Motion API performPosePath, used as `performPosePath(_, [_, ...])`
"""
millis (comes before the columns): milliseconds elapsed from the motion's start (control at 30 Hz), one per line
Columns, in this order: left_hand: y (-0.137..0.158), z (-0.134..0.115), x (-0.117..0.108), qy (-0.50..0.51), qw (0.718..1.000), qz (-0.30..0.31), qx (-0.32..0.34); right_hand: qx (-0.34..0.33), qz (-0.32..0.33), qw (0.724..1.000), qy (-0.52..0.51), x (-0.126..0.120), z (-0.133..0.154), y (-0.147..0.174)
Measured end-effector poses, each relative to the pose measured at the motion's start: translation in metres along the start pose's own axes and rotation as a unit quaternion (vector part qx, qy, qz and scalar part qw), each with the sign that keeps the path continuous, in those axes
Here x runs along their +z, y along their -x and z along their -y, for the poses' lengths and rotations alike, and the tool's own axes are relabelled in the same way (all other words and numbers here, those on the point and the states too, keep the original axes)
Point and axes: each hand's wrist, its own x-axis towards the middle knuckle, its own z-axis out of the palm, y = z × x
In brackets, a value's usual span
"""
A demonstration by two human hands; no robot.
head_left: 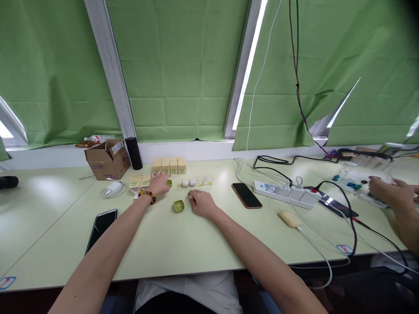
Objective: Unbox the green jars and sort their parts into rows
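Bare forearms (255,259), my own, come nearest, reaching in left and right of the green dish (178,206). Far behind that dish, green blinds (193,69) cover the windows; under it the pale table (203,253) stretches both ways, a seam (52,228) crossing well to its left. Left of the dish and farther back sits a cardboard box (106,163); off to the dish's right lies a white power strip (281,197). Two phones (103,224) flank the dish. My left fingers (160,175), behind it and leftward, are by a smaller green piece (169,183); whether they grasp it I cannot tell. My right fingers (194,198), just right of the dish, curl on the table, their grip hidden.
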Motion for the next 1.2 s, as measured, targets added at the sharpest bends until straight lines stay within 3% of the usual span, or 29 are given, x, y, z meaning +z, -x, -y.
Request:
performPosePath(200, [0.04, -0.014, -0.011, 0.061, 0.994, -0.078, 0.053, -0.069, 0.023, 0.973, -0.22, -0.008, 0.0, 0.005])
performPosePath(400, [0.074, -0.025, 0.001, 0.217, 0.959, -0.177, 0.031, -0.157, 0.054, 0.968, -0.19, -0.008, 0.028, 0.002])
performPosePath(500, [0.079, -0.024, 0.007, 0.293, 0.928, -0.231, 0.008, -0.169, 0.023, 0.954, -0.247, -0.006, 0.037, -0.009])
performPosePath(567, [0.08, -0.022, 0.009, 0.321, 0.91, -0.262, -0.001, -0.146, -0.026, 0.921, -0.36, -0.004, 0.042, -0.015])
performPosePath(667, [0.083, -0.022, 0.008, 0.345, 0.891, -0.295, 0.01, -0.094, -0.075, 0.821, -0.558, 0.001, 0.046, -0.018])
performPosePath(767, [0.089, -0.028, 0.008, 0.357, 0.876, -0.319, 0.053, -0.075, -0.067, 0.712, -0.695, 0.002, 0.047, -0.013])
performPosePath(900, [0.098, -0.04, 0.008, 0.353, 0.863, -0.339, 0.126, -0.043, -0.029, 0.614, -0.787, -0.005, 0.043, -0.005])
performPosePath(1000, [0.103, -0.046, 0.008, 0.338, 0.862, -0.344, 0.159, -0.016, -0.005, 0.587, -0.809, -0.011, 0.041, -0.003])
performPosePath(1200, [0.104, -0.051, 0.01, 0.263, 0.87, -0.374, 0.183, -0.001, 0.013, 0.578, -0.816, -0.004, 0.047, -0.004])
